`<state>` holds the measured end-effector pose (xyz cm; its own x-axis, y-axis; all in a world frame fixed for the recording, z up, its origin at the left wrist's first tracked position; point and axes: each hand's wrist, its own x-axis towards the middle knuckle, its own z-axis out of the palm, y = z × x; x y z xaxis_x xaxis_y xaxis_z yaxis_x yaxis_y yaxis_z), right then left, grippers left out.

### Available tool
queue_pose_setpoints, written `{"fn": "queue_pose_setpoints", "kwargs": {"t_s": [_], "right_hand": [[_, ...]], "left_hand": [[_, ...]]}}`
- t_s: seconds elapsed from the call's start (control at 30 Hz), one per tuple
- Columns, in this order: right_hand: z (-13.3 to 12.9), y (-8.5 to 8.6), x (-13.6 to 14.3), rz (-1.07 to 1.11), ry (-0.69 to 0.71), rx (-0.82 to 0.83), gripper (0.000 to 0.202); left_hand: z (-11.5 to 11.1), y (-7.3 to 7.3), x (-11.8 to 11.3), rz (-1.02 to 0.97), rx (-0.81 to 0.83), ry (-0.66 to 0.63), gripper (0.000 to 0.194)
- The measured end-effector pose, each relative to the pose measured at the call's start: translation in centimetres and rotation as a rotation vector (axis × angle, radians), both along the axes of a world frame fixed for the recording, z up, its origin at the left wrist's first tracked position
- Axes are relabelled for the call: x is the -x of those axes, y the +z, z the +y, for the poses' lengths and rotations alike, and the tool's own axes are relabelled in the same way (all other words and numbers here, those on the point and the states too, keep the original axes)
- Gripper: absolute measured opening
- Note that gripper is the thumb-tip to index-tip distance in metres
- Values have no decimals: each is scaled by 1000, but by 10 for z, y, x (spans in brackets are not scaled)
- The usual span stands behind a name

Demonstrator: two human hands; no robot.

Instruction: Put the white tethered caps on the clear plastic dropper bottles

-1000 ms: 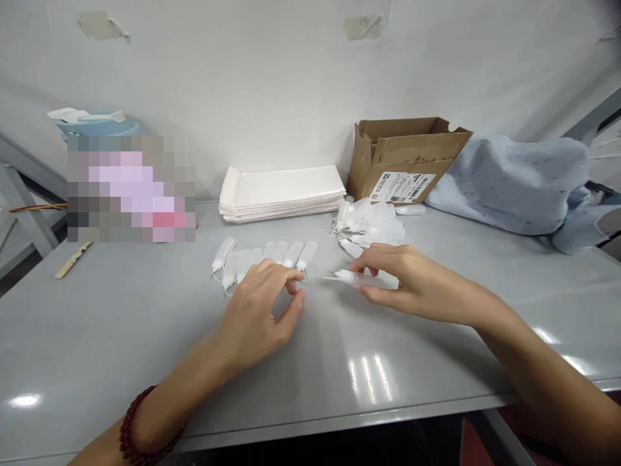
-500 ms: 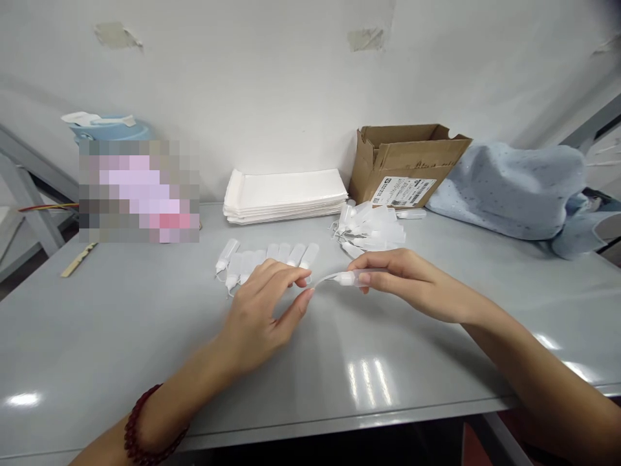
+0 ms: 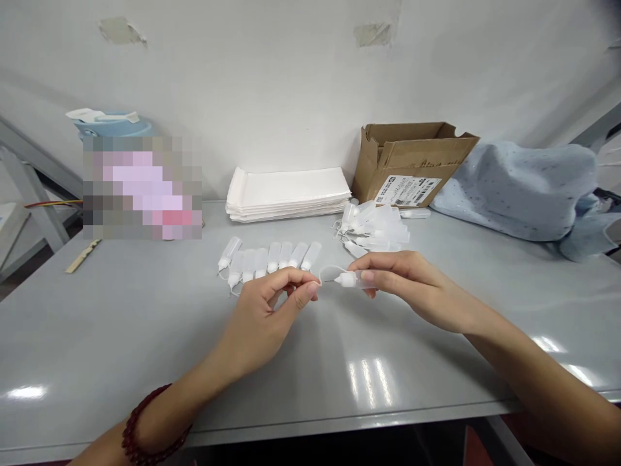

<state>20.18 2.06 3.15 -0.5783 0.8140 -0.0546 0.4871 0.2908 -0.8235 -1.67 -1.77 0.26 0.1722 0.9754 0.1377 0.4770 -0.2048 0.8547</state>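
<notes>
Beyond the table's [image 3: 310, 382] near edge, a small bottle [image 3: 348, 279] is gripped by the right hand [image 3: 427, 288], fingers closed; its bowed strap [image 3: 332, 267] is pinched between left hand [image 3: 257, 317] fingertips. Were the strap to spring loose, a fingertip could be pricked by the needle [image 3: 328, 281]. Toward the back edge, lined-up bottles [image 3: 286, 254] could be knocked by the left knuckles.

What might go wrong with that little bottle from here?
The thin needle tip on the bottle points at the left hand, so it could prick a finger. The strap, bent in an arc between the hands, might spring loose. If the right hand squeezed too hard, the soft-looking bottle could buckle.
</notes>
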Motion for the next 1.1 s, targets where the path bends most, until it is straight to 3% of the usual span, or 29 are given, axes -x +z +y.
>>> {"fn": "queue_pose_setpoints", "kwargs": {"t_s": [0.23,1.1], "right_hand": [[-3,0,3,36,14,2,24],[-5,2,5,70,46,8,22]], "left_hand": [[2,-4,2,-147,128,20,14],[0,-2,2,-138,131,6,15]]}}
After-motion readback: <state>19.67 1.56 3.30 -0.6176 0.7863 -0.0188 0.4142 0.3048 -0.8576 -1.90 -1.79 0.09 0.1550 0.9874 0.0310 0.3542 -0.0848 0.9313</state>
